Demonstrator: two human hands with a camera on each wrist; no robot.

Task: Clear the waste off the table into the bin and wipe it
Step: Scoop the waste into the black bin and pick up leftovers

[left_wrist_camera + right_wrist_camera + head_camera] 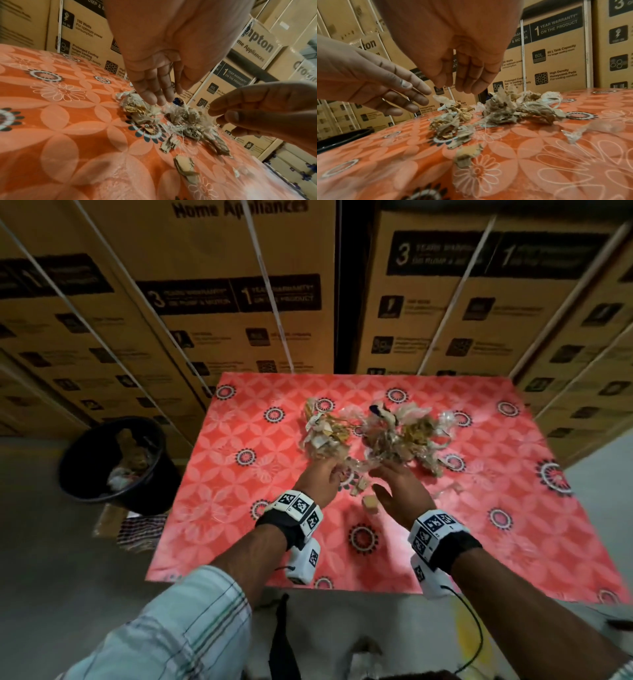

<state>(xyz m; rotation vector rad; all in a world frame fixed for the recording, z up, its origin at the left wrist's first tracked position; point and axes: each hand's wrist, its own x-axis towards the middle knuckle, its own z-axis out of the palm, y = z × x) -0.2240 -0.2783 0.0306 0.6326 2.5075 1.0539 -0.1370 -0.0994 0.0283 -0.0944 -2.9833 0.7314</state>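
A heap of waste (373, 436), crumpled paper, torn cardboard bits and clear plastic, lies in the middle of the table under an orange flowered cloth (496, 525). Both hands hover just above its near edge, fingers straight and relaxed, holding nothing. My left hand (322, 477) (154, 92) is over the left clump (140, 111). My right hand (397, 484) (462, 75) is over the larger right clump (510, 108). Loose cardboard pieces (467, 152) lie nearer me. A black bin (116, 463) with some waste inside stands on the floor left of the table.
Stacked appliance cartons (239, 302) wall in the table's far side and both flanks. A checked cloth (140, 529) lies on the floor by the bin. A clear plastic scrap (590, 129) lies apart on the right. Cables (476, 631) trail at the near edge.
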